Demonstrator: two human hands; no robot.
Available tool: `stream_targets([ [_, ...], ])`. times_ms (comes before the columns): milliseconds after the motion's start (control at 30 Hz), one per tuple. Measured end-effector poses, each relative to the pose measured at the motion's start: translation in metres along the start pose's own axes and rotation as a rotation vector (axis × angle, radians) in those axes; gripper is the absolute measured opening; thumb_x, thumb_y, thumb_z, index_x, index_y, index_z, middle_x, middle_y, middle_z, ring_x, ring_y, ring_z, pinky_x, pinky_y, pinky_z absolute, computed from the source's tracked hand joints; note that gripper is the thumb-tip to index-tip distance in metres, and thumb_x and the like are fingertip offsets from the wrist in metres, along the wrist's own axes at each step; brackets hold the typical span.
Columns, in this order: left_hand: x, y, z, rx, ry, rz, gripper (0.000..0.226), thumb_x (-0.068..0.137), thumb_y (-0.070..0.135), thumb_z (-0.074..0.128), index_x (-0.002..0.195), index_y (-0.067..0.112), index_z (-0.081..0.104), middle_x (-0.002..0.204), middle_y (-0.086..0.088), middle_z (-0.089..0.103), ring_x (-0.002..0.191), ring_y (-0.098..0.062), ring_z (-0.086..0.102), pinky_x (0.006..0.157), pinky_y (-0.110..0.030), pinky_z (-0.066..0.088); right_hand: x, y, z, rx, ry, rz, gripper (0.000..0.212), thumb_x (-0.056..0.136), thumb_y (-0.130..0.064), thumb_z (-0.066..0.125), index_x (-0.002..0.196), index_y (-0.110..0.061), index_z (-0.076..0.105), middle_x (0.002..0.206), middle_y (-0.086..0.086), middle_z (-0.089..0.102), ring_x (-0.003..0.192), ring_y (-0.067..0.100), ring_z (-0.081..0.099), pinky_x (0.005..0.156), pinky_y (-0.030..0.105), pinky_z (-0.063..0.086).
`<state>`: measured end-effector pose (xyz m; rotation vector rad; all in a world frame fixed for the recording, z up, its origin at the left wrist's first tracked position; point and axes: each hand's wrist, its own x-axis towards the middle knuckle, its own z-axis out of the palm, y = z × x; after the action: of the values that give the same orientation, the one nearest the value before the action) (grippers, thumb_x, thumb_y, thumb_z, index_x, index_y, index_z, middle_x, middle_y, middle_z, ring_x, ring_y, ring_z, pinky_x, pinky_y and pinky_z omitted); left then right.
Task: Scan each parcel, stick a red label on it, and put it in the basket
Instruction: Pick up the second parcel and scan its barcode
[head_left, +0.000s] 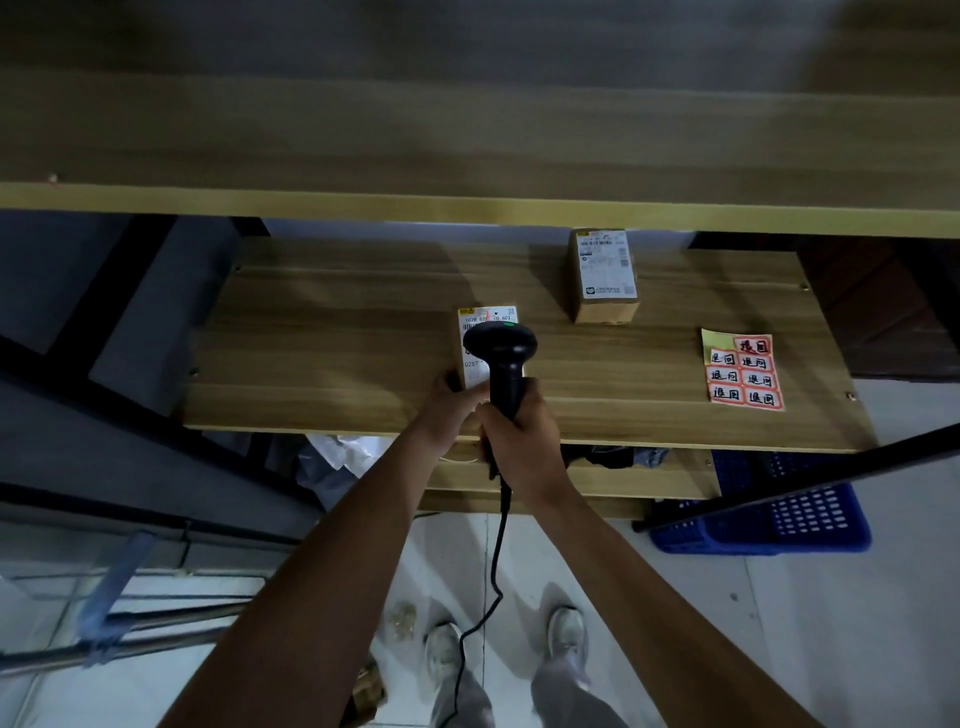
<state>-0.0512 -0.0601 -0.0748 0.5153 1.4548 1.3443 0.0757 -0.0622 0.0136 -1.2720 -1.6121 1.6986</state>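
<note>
My left hand (451, 410) grips the near end of a small cardboard parcel (474, 338) with a white shipping label, lying on the wooden shelf (322, 343). My right hand (524, 441) holds a black corded barcode scanner (500, 358); its head hangs over the parcel's label and hides much of it. A second cardboard parcel (603, 275) stands farther back, to the right. A sheet of red labels (744, 371) lies on the shelf's right part. A blue plastic basket (800, 514) sits on the floor under the shelf's right end.
An upper wooden shelf board (467, 202) overhangs the work shelf. Black metal frame bars (810, 486) run at both sides. The scanner cable (493, 571) hangs down between my feet. Crumpled wrapping (348, 452) lies under the shelf.
</note>
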Motion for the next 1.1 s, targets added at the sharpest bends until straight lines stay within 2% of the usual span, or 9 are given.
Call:
stream_targets([
  [133, -0.001, 0.001, -0.001, -0.012, -0.001, -0.013, 0.026, 0.054, 0.033, 0.079, 0.075, 0.019, 0.074, 0.077, -0.011, 0.063, 0.083, -0.029, 0.054, 0.074, -0.039, 0.037, 0.000, 0.001, 0.002, -0.003, 0.009, 0.005, 0.020, 0.085, -0.005, 0.053, 0.102, -0.005, 0.044, 0.064, 0.011, 0.057, 0.042, 0.011, 0.055, 0.041, 0.026, 0.042],
  [267, -0.006, 0.005, 0.000, 0.022, -0.013, -0.015, 0.045, 0.054, 0.036, 0.076, 0.089, 0.009, 0.068, 0.074, 0.000, 0.071, 0.074, -0.016, 0.067, 0.065, -0.027, 0.050, 0.000, 0.003, 0.002, -0.001, 0.013, 0.008, 0.019, 0.085, -0.006, 0.053, 0.102, -0.006, 0.045, 0.064, 0.012, 0.057, 0.044, 0.013, 0.055, 0.043, 0.027, 0.042],
  [400, -0.004, 0.003, -0.002, 0.001, 0.036, -0.055, 0.053, 0.056, 0.032, 0.079, 0.099, 0.004, 0.065, 0.080, -0.006, 0.069, 0.079, -0.024, 0.064, 0.065, -0.032, 0.049, 0.001, 0.002, 0.004, 0.020, 0.003, 0.000, 0.017, 0.084, -0.007, 0.055, 0.098, -0.011, 0.045, 0.065, 0.011, 0.057, 0.046, 0.017, 0.056, 0.045, 0.030, 0.044],
  [500, -0.004, 0.009, -0.009, -0.035, 0.093, -0.099, 0.040, 0.076, 0.020, 0.078, 0.110, 0.006, 0.062, 0.084, -0.003, 0.068, 0.080, -0.023, 0.062, 0.056, -0.022, 0.049, 0.006, -0.004, 0.003, 0.119, -0.025, 0.015, 0.018, 0.088, -0.007, 0.056, 0.096, -0.017, 0.045, 0.063, 0.010, 0.054, 0.045, 0.018, 0.052, 0.044, 0.030, 0.043],
  [633, -0.012, 0.023, -0.042, -0.048, 0.239, -0.133, 0.037, 0.080, 0.018, 0.076, 0.113, 0.008, 0.063, 0.099, -0.004, 0.071, 0.103, -0.028, 0.067, 0.079, -0.037, 0.055, 0.021, -0.015, 0.010, 0.174, -0.032, 0.054, 0.027, 0.089, -0.013, 0.058, 0.112, -0.017, 0.045, 0.065, 0.005, 0.055, 0.051, 0.018, 0.051, 0.054, 0.035, 0.044],
  [700, -0.022, 0.032, -0.064, -0.030, 0.294, -0.148, 0.038, 0.082, 0.018, 0.075, 0.117, 0.007, 0.062, 0.111, -0.008, 0.069, 0.108, -0.034, 0.063, 0.097, -0.047, 0.047, 0.031, -0.019, 0.019, 0.215, -0.060, 0.054, 0.032, 0.090, -0.014, 0.056, 0.118, -0.020, 0.041, 0.066, 0.001, 0.055, 0.052, 0.014, 0.050, 0.051, 0.032, 0.043],
  [833, -0.037, 0.042, -0.121, -0.011, 0.405, -0.100, 0.041, 0.079, 0.021, 0.078, 0.115, 0.006, 0.066, 0.111, -0.011, 0.071, 0.105, -0.032, 0.067, 0.086, -0.036, 0.056, 0.066, -0.018, 0.056, 0.327, -0.114, 0.137, 0.024, 0.094, -0.014, 0.052, 0.114, -0.019, 0.040, 0.068, 0.002, 0.053, 0.053, 0.014, 0.050, 0.049, 0.028, 0.043],
  [933, -0.051, 0.046, -0.161, -0.037, 0.468, -0.095, 0.037, 0.078, 0.018, 0.079, 0.111, 0.007, 0.067, 0.114, -0.013, 0.070, 0.104, -0.029, 0.067, 0.094, -0.043, 0.053, 0.093, -0.019, 0.098, 0.362, -0.164, 0.230, 0.019, 0.091, -0.008, 0.054, 0.108, -0.014, 0.047, 0.069, 0.007, 0.054, 0.053, 0.016, 0.052, 0.048, 0.026, 0.043],
  [1100, -0.071, 0.049, -0.206, -0.093, 0.553, -0.086, 0.046, 0.077, 0.015, 0.079, 0.119, 0.005, 0.063, 0.117, -0.013, 0.069, 0.106, -0.030, 0.067, 0.092, -0.044, 0.054, 0.119, -0.015, 0.162, 0.429, -0.256, 0.372, 0.034, 0.091, -0.004, 0.058, 0.124, 0.000, 0.053, 0.076, 0.012, 0.064, 0.060, 0.017, 0.060, 0.057, 0.025, 0.049],
])
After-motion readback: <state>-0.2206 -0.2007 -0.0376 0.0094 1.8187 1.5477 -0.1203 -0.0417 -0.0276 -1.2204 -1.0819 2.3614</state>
